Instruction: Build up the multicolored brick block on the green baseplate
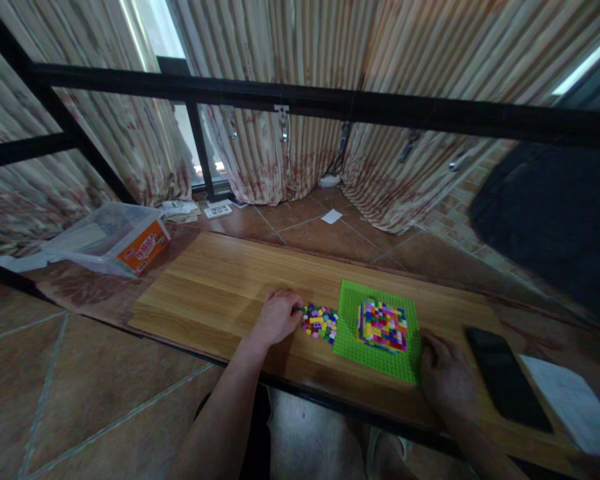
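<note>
At the left side of a small heap of loose toy building bricks (320,323), my left hand (279,317) is closed, its bent fingertips touching the heap's edge. Whatever lies between those fingers is hidden. To the right of the heap lies a green studded baseplate (350,317). A square, many-coloured block of stacked bricks (383,325) stands on it, several layers high. My right hand (447,377), in shadow, has its fingers curled against the right edge of the baseplate.
A black phone (507,380) and a white paper sheet (575,400) lie right of my right hand. The wooden board (215,280) stretches left towards a clear plastic box (115,233) with an orange label. Behind are a black metal bar (310,97) and striped curtains (280,153).
</note>
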A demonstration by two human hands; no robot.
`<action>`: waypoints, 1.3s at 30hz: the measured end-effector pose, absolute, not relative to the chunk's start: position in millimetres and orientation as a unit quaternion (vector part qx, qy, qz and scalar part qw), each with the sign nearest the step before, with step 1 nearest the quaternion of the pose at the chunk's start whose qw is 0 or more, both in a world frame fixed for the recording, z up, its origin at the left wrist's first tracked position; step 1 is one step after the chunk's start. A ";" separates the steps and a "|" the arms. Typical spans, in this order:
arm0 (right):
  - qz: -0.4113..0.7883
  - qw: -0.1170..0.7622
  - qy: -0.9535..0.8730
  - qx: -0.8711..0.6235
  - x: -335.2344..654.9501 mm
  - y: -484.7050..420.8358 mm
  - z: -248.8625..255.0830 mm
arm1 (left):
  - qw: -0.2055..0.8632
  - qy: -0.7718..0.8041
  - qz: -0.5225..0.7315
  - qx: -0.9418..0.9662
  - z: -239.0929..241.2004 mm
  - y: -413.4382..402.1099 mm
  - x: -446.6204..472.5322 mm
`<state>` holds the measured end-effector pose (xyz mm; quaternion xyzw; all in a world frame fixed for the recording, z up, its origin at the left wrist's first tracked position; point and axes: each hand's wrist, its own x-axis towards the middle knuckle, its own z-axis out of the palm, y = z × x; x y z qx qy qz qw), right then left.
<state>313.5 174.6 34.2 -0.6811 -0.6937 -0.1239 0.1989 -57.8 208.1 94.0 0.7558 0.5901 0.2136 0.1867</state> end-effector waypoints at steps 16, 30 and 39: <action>-0.134 0.210 -0.698 -0.672 316.3 175.9 29.9 | 0.187 0.577 0.284 0.743 91.7 212.4 -56.4; -0.138 0.194 -0.693 -0.681 313.1 174.6 32.6 | 0.154 0.589 0.245 0.754 91.0 209.4 -57.1; -0.138 0.194 -0.694 -0.680 313.1 175.1 34.0 | 0.178 0.579 0.217 0.765 95.0 207.2 -61.7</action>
